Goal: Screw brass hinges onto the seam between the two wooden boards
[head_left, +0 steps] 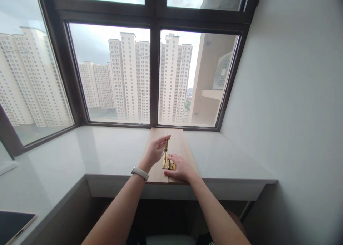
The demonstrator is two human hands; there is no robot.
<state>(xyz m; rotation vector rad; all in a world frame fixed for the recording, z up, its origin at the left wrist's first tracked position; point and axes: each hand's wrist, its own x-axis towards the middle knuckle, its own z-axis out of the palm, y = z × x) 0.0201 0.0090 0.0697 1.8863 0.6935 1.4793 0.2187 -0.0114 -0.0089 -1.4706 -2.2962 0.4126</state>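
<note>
My left hand [157, 150], with a pale band on the wrist, is closed around the handle of a screwdriver [166, 145]. The tool stands upright, its shaft pointing down at a brass-coloured hinge [165, 163]. My right hand [180, 167] grips the hinge's right side, thumb near its lower edge and fingers over the top, partly covering it. Under the hinge, two light wooden boards [179, 141] lie side by side, and the hinge sits across their seam. Screws in the hinge are too small to make out.
The boards rest on a white countertop [112, 152] below a dark-framed window [154, 77]. A white wall [289, 94] rises on the right. A dark flat device [14, 223] lies at the lower left. The counter's front edge runs just below my hands.
</note>
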